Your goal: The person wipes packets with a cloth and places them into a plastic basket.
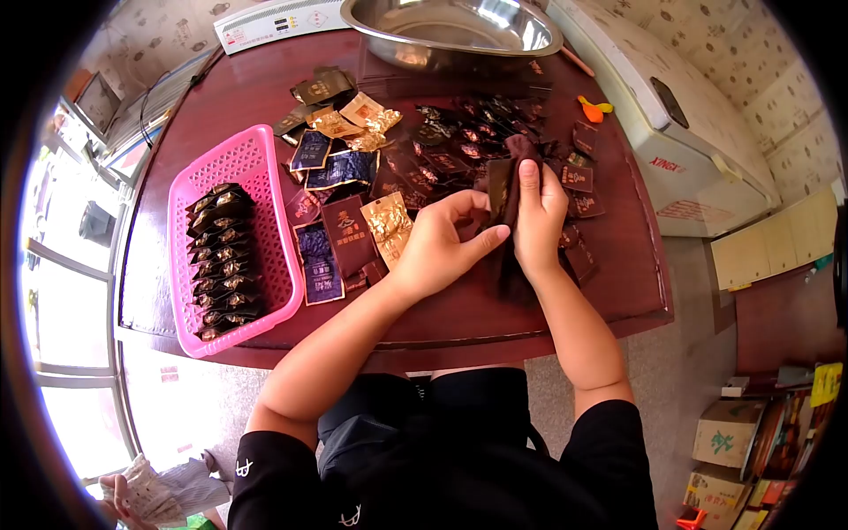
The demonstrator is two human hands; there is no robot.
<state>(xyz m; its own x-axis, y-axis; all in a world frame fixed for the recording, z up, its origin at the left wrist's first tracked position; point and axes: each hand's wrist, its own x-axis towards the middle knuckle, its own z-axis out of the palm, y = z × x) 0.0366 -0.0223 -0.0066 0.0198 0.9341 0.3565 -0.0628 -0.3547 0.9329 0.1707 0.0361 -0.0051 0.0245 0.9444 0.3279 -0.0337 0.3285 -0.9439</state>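
Observation:
Over the front of the table, my left hand (446, 238) has its fingers curled behind a dark foil packet (500, 187), its thumb standing apart. My right hand (541, 208) grips a dark maroon cloth (521, 152) upright against that packet, thumb on top. Dark shiny packets (442, 159) lie heaped just beyond both hands. Nearer my left forearm are a gold packet (387, 225), a maroon packet (349, 234) and a blue packet (320, 261). A pink basket (281, 238) at the left holds a row of several black packets (223, 265) on edge.
A steel basin (450, 49) stands at the table's back edge, near a white appliance (283, 22). An orange and yellow object (594, 109) lies right. A white chest (676, 150) with a phone (669, 102) borders the table. Boxes (729, 433) sit lower right; another person's hand shows lower left.

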